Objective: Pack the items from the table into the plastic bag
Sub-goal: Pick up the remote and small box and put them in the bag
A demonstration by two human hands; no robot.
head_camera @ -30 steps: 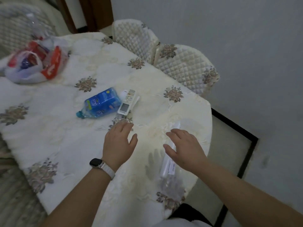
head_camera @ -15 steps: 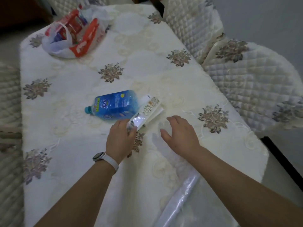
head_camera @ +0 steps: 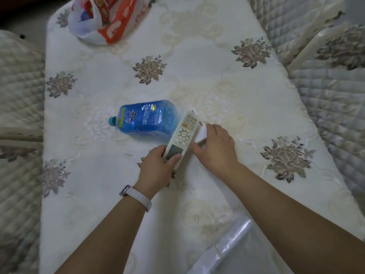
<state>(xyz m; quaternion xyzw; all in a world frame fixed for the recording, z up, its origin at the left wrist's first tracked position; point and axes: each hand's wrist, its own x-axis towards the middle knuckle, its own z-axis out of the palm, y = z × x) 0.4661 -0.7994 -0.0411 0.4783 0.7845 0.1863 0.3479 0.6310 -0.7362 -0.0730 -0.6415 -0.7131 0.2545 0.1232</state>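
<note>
My left hand (head_camera: 158, 167) grips the near end of a white remote control (head_camera: 184, 133), thumb over its screen, lifting it off the table. A second white remote (head_camera: 202, 133) lies just to the right of it, and my right hand (head_camera: 215, 149) curls round that one. A blue bottle (head_camera: 146, 118) with a teal cap lies on its side just left of the remotes. A clear plastic bag (head_camera: 235, 246) lies flat at the near table edge, below my right forearm.
The table (head_camera: 98, 194) wears a white embroidered cloth with grey flowers. A filled white and red plastic bag (head_camera: 102, 18) sits at the far left end. Quilted chairs (head_camera: 331, 99) stand along the right side and another at the left.
Both hands reached forward to the remotes. My left hand took hold of the first remote and tilted it up; my right hand moved onto the second one. The camera leaned closer over the table.
</note>
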